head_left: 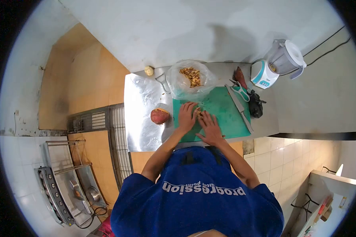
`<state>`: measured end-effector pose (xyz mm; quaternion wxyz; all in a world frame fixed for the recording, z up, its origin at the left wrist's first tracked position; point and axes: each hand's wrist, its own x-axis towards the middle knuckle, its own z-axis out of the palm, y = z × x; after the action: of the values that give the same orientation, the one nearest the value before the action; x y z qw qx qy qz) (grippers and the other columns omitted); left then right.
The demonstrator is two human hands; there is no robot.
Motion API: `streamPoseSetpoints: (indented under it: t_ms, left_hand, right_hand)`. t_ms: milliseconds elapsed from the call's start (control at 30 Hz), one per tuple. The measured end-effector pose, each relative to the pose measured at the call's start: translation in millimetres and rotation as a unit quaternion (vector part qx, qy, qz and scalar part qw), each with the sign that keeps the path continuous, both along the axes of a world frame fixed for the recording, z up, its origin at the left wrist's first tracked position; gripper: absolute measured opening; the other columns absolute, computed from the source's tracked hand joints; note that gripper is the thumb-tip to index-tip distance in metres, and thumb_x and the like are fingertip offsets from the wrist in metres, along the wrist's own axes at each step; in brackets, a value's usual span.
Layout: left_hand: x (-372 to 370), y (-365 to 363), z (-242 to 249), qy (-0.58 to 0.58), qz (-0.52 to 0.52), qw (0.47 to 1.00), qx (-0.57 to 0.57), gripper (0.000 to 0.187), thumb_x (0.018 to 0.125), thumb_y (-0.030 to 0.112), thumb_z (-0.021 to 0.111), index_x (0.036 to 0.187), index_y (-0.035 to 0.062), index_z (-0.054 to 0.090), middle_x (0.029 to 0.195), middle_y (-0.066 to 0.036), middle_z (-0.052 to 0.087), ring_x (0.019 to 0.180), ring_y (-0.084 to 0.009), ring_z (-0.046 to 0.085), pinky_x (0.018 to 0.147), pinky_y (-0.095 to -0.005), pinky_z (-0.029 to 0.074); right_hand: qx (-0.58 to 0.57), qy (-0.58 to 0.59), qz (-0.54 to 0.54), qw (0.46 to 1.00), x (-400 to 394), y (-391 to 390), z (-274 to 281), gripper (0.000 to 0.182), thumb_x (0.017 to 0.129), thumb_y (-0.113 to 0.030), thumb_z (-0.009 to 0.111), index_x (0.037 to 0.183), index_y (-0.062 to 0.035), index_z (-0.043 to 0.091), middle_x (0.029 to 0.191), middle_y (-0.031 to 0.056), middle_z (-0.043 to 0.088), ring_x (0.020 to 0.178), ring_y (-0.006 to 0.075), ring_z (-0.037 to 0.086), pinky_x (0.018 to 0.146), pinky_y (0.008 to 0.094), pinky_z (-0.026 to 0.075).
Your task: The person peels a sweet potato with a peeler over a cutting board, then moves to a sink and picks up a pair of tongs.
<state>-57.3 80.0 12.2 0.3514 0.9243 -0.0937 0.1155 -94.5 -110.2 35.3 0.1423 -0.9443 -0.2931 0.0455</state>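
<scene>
My left hand [187, 117] lies on the green cutting board [221, 102] with its fingers stretched forward. Opposite it, my right hand [211, 128] rests with fingers spread. Between the fingertips of both hands is a small heap of brown chopped pieces [199, 112], partly covered by the fingers. Just beyond the board's far left corner stands a clear plastic bag [176, 85] holding similar brown and yellowish pieces [192, 77]. To the left of my left hand sits a large red-skinned tuber [160, 116] with an orange cut face.
A knife [240, 108] lies along the board's right side, with white-handled scissors [241, 93], a dark red tuber [239, 76] and a black plastic bag [256, 105] close by. A blender [266, 74] stands at the back right. A peeler [162, 83] and a pale round tuber [149, 70] lie back left.
</scene>
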Motion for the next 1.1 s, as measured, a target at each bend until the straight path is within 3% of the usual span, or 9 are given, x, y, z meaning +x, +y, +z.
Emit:
streamPoseSetpoints:
  t_ms: [67, 200, 367, 467, 633, 733, 800, 900, 1100]
  left_hand:
    - [-5.1, 8.9, 7.6, 0.031, -0.004, 0.996, -0.079, 0.038, 0.093, 0.017, 0.060, 0.129, 0.0082, 0.057, 0.131, -0.012, 0.057, 0.130, -0.0345, 0.048, 0.110, -0.0504, 0.033]
    - [-7.3, 17.5, 6.1, -0.019, -0.022, 1.000, 0.008, 0.038, 0.093, 0.016, 0.060, 0.130, 0.0088, 0.057, 0.133, -0.012, 0.057, 0.130, -0.0330, 0.048, 0.110, -0.0487, 0.035]
    - [-14.2, 6.1, 11.1, 0.020, -0.043, 0.995, 0.093, 0.054, 0.095, 0.025, 0.058, 0.143, 0.0037, 0.044, 0.146, -0.016, 0.046, 0.142, -0.0348, 0.035, 0.118, -0.0514, 0.022]
    - [-19.1, -4.6, 2.1, 0.012, -0.017, 0.997, 0.075, 0.058, 0.098, 0.029, 0.055, 0.146, 0.0007, 0.039, 0.150, -0.017, 0.041, 0.145, -0.0364, 0.029, 0.119, -0.0526, 0.017]
    - [-19.1, -4.8, -11.0, 0.031, 0.031, 0.998, -0.040, 0.052, 0.100, 0.025, 0.049, 0.146, 0.0017, 0.040, 0.151, -0.018, 0.041, 0.145, -0.0365, 0.030, 0.119, -0.0525, 0.018]
    - [-18.8, -8.2, -22.7, 0.029, 0.054, 0.993, -0.100, 0.050, 0.101, 0.023, 0.048, 0.145, 0.0005, 0.041, 0.149, -0.018, 0.043, 0.144, -0.0363, 0.032, 0.119, -0.0513, 0.020]
    - [-18.2, -2.2, -21.5, 0.021, 0.066, 0.990, -0.123, 0.049, 0.101, 0.022, 0.048, 0.144, 0.0002, 0.042, 0.148, -0.019, 0.044, 0.143, -0.0358, 0.033, 0.119, -0.0508, 0.021]
    - [-21.6, -8.3, -14.7, 0.025, 0.076, 0.989, -0.124, 0.048, 0.101, 0.022, 0.048, 0.143, -0.0006, 0.044, 0.148, -0.018, 0.045, 0.143, -0.0351, 0.035, 0.118, -0.0505, 0.023]
    - [-28.7, -32.9, -9.4, 0.022, 0.070, 0.990, 0.117, 0.058, 0.099, 0.021, 0.051, 0.150, 0.0004, 0.033, 0.155, -0.018, 0.036, 0.145, -0.0365, 0.030, 0.121, -0.0514, 0.017]
  right_hand:
    - [-0.096, -0.011, 0.112, 0.989, 19.5, 11.6, 6.6, 0.074, 0.094, -0.050, 0.052, 0.154, -0.0122, 0.030, 0.162, 0.0179, 0.021, 0.150, 0.0390, 0.016, 0.120, 0.0567, 0.009]
    - [-0.029, -0.075, 0.025, 0.996, 58.3, 0.8, -3.4, 0.072, 0.096, -0.050, 0.050, 0.156, -0.0191, 0.028, 0.162, 0.0174, 0.019, 0.150, 0.0379, 0.015, 0.120, 0.0577, 0.009]
    - [0.107, -0.034, -0.136, 0.984, 28.0, -49.6, -6.0, 0.075, 0.098, -0.049, 0.048, 0.156, -0.0086, 0.023, 0.161, 0.0230, 0.018, 0.149, 0.0432, 0.013, 0.118, 0.0601, 0.009]
    - [0.007, -0.046, -0.164, 0.985, -0.9, -54.9, -23.6, 0.076, 0.099, -0.045, 0.050, 0.154, 0.0002, 0.024, 0.159, 0.0271, 0.018, 0.148, 0.0463, 0.014, 0.118, 0.0608, 0.010]
    - [0.020, 0.020, -0.091, 0.995, 42.7, 3.5, -1.8, 0.071, 0.099, -0.039, 0.050, 0.151, 0.0046, 0.027, 0.159, 0.0269, 0.017, 0.149, 0.0424, 0.014, 0.118, 0.0580, 0.011]
    - [0.124, -0.061, -0.058, 0.989, 68.9, 46.5, -20.1, 0.067, 0.100, -0.035, 0.049, 0.151, 0.0033, 0.028, 0.159, 0.0257, 0.019, 0.148, 0.0428, 0.017, 0.119, 0.0548, 0.015]
    - [0.398, -0.032, -0.061, 0.915, 79.9, 64.5, -19.0, 0.064, 0.099, -0.028, 0.051, 0.151, 0.0022, 0.029, 0.157, 0.0272, 0.023, 0.145, 0.0449, 0.023, 0.119, 0.0542, 0.017]
    - [0.424, -0.024, -0.071, 0.903, 77.4, 35.1, -3.9, 0.059, 0.101, -0.025, 0.045, 0.151, 0.0017, 0.028, 0.157, 0.0273, 0.023, 0.146, 0.0449, 0.022, 0.119, 0.0517, 0.019]
    - [0.304, -0.001, -0.168, 0.938, 57.1, -29.9, -32.0, 0.057, 0.104, -0.024, 0.040, 0.152, 0.0011, 0.026, 0.155, 0.0240, 0.032, 0.145, 0.0416, 0.026, 0.119, 0.0508, 0.020]
